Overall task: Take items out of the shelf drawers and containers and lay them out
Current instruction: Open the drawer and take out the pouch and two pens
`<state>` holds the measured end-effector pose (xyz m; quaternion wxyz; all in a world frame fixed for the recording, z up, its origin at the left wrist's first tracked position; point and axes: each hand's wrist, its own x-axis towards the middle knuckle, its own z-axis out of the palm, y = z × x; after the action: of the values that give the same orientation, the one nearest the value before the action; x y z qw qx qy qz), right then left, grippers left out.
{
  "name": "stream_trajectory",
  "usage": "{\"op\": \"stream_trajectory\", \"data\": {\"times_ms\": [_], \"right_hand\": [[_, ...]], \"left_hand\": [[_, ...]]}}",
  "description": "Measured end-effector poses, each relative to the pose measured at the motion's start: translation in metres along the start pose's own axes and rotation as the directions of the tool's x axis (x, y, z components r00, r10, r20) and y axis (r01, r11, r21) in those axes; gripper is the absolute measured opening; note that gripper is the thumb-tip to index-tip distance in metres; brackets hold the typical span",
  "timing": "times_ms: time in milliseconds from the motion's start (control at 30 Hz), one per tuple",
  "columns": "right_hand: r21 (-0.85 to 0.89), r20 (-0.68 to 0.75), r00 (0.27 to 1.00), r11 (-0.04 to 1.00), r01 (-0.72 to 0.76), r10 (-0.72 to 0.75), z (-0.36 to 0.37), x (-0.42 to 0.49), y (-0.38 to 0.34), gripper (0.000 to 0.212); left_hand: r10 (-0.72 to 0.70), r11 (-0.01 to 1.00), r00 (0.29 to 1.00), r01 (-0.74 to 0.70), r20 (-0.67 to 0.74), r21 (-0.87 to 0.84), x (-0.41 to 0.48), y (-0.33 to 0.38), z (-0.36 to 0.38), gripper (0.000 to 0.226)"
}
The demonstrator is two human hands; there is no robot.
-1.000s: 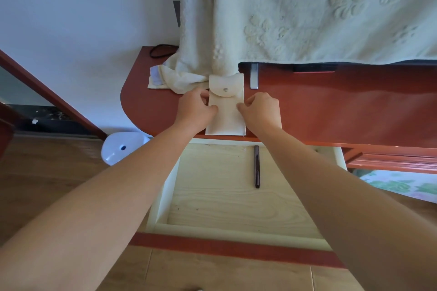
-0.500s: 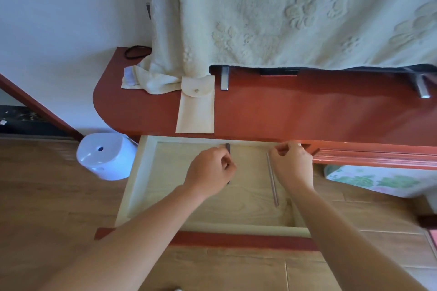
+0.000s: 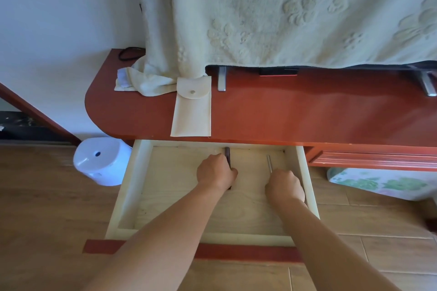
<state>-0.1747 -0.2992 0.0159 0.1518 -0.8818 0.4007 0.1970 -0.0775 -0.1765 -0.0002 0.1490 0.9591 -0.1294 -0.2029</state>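
Both hands have left the cream fabric pouch with a snap button (image 3: pixel 191 111), where they were a second ago, and are now down inside the open pale wooden drawer (image 3: pixel 132 172). They sit nearer to the drawer's front than half a second ago.

Left hand (image 3: pixel 216 171) is knuckles up, its fingers curled round a slim dark pen-like stick (image 3: pixel 227 156). The far end of the stick shows past the fingers.

Right hand (image 3: pixel 285 185) is also curled, knuckles up, over the near end of a thin grey metal rod (image 3: pixel 269 163). Whether it really grips the rod, I cannot tell.

Both sticks lie lengthwise on the drawer bottom, well apart. The pouch lies flat and closed on the red-brown wooden shelf top (image 3: pixel 307 113), its near edge at the shelf's front edge and its flap beside a hanging cream blanket (image 3: pixel 260 19).
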Motion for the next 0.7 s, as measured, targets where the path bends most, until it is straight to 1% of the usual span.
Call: {"op": "stream_trajectory", "data": {"times_ms": [67, 167, 233, 367, 467, 633, 700], "right_hand": [[0.01, -0.005, 1.0, 1.0, 0.005, -0.005, 0.001, 0.003, 0.0, 0.027], [0.049, -0.012, 1.0, 0.999, -0.004, 0.004, 0.002, 0.002, 0.001, 0.026], [0.092, -0.014, 1.0, 0.996, -0.004, 0.005, 0.002, 0.001, 0.002, 0.023], [0.116, -0.046, 0.999, 0.993, 0.033, -0.028, -0.009, -0.007, 0.001, 0.006], [0.101, -0.051, 0.997, 0.993, 0.063, -0.058, -0.02, -0.021, 0.002, 0.016], [0.117, -0.047, 0.994, 0.988, 0.102, -0.097, -0.038, -0.05, 0.01, 0.01], [0.123, -0.066, 0.99, 0.984, 0.128, -0.121, -0.047, -0.062, 0.011, 0.012]], "left_hand": [[-0.009, 1.0, 1.0, 0.009, 0.003, -0.016, 0.004, -0.001, 0.001, 0.016], [-0.019, 0.999, 1.0, 0.019, 0.012, -0.038, 0.004, -0.005, 0.0, 0.018], [-0.019, 0.998, 0.999, 0.02, 0.027, -0.057, -0.002, -0.009, -0.002, 0.013], [0.001, 0.993, 0.999, 0.003, 0.035, -0.122, -0.019, -0.011, -0.011, 0.016], [0.027, 0.987, 0.999, -0.02, 0.043, -0.159, -0.037, -0.009, -0.024, 0.018], [0.117, 0.976, 0.993, -0.112, 0.017, -0.185, -0.076, 0.002, -0.054, 0.018], [0.148, 0.966, 0.989, -0.146, -0.003, -0.212, -0.091, 0.009, -0.066, 0.018]]}}
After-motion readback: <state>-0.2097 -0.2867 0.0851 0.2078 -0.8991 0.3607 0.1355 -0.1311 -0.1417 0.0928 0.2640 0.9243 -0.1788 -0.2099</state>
